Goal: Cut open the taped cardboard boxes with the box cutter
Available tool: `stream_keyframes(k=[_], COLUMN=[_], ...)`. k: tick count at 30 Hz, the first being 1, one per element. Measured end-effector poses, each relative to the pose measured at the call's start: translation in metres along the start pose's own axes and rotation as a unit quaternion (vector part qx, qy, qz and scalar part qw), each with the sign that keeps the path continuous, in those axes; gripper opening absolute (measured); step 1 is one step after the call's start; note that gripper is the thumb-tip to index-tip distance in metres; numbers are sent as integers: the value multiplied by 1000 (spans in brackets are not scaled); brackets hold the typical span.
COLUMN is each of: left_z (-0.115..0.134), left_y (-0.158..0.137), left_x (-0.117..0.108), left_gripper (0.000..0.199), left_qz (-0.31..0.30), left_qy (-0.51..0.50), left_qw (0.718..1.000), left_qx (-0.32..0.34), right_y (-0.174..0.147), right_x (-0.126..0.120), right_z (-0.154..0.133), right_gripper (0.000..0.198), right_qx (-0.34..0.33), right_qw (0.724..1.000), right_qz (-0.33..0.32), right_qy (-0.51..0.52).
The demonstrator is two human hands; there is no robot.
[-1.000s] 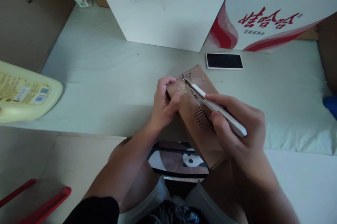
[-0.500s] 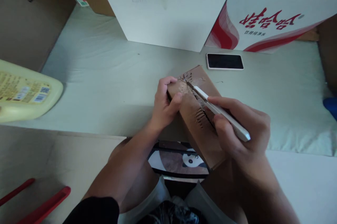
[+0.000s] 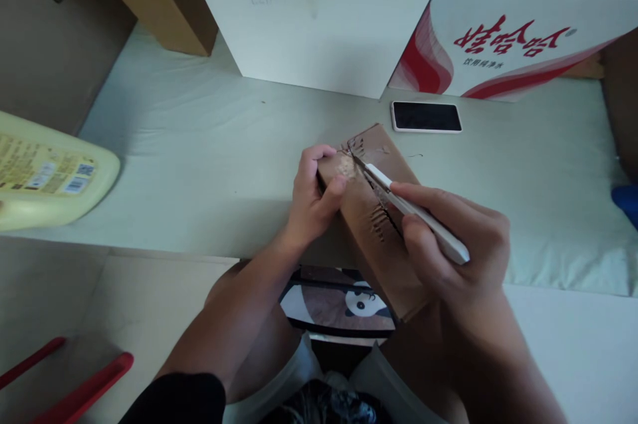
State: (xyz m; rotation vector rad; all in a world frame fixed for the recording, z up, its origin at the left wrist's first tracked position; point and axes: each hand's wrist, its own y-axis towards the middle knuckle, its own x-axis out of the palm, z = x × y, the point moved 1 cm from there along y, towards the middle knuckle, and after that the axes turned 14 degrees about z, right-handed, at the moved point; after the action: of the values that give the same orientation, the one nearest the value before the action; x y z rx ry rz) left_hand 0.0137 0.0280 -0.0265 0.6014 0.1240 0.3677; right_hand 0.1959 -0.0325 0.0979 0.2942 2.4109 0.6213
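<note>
1. The cardboard box [image 3: 371, 224] lies at the near table [image 3: 199, 145] edge.
2. Our left hand [image 3: 312, 201] clamps its far-left corner.
3. Our right hand [image 3: 456, 244] pinches the utility knife [image 3: 413, 211], tip on the taped seam.
4. We judge cutting underway; the next stroke needs steady, shallow pressure.
5. A phone [image 3: 426, 116] lies beyond.

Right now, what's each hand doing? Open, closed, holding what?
Left hand: closed on the near left edge of the cardboard box.
Right hand: closed on a white knife, tip on the box.

Pale green padded surface [image 3: 199, 145]
Bears: black phone [image 3: 425, 116], white carton [image 3: 319, 12], red-printed carton [image 3: 518, 18], brown parcel [image 3: 373, 211], yellow jug [image 3: 44, 171].
</note>
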Motion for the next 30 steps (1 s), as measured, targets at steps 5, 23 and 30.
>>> stream_keyframes(k=[5,23,30], left_z=[0,-2,-1], left_y=[-1,-1,-2], left_x=[2,0,1], left_gripper=[44,44,47], left_qz=[13,-3,11], left_qy=[1,13,11], left_qw=[1000,1000,1000], left_qx=[7,11,-11], right_y=[1,0,2], right_x=[0,-5,-4], right_z=[1,8,9], right_gripper=[27,31,31], right_qx=[-25,-65,-79], right_qw=[1000,998,997], right_qz=[5,21,-1], right_qy=[-6,10,1])
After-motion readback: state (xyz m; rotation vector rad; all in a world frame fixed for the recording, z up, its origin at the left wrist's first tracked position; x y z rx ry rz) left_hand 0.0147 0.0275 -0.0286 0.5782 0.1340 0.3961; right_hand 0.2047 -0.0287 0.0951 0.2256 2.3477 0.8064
